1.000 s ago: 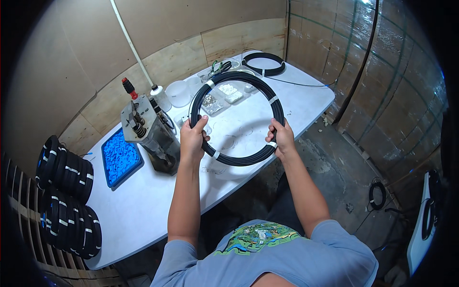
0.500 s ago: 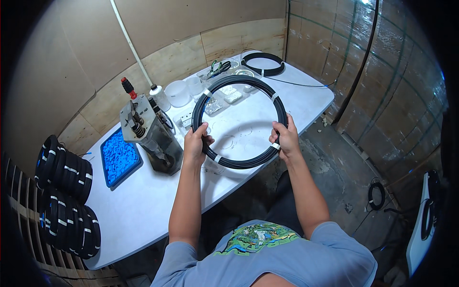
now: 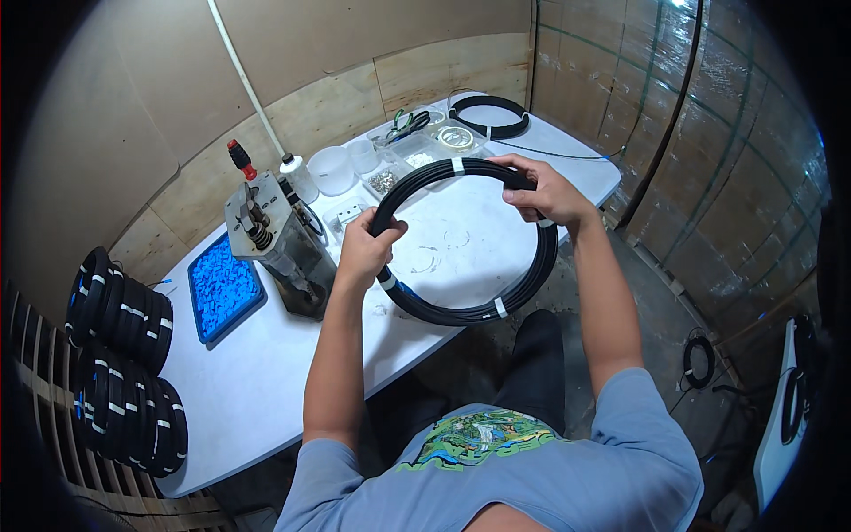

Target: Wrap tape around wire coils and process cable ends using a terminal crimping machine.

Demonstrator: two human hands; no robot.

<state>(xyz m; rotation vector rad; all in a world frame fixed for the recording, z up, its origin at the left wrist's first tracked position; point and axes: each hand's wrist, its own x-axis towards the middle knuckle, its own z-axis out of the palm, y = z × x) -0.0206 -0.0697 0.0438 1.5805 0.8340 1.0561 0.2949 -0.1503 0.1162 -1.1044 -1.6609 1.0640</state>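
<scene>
Between my two hands a black cable coil (image 3: 532, 285) is held up, tilted, over the front edge of the white table (image 3: 266, 390). White bands bind it at several places, and a bit of blue shows at its lower left. My left hand (image 3: 367, 247) grips the coil's left side, thumb on the inside of the ring. With fingers wrapped over the ring, my right hand (image 3: 545, 191) holds its upper right part. Behind the coil, part trays (image 3: 383, 182) with small metal and white pieces are partly hidden.
Left of the coil stands a metal press (image 3: 284, 239) with a red-and-black handle. Beside it lies a blue tray (image 3: 206, 337) of small blue pieces. Stacked coils (image 3: 128, 408) fill the far left. Another coil (image 3: 487, 130), pliers (image 3: 408, 126) and a white tub (image 3: 331, 170) sit at the back.
The coil has been turned and tilted, its bands now in other places. My right hand has moved up to the upper right of the ring; my left hand has shifted slightly.
</scene>
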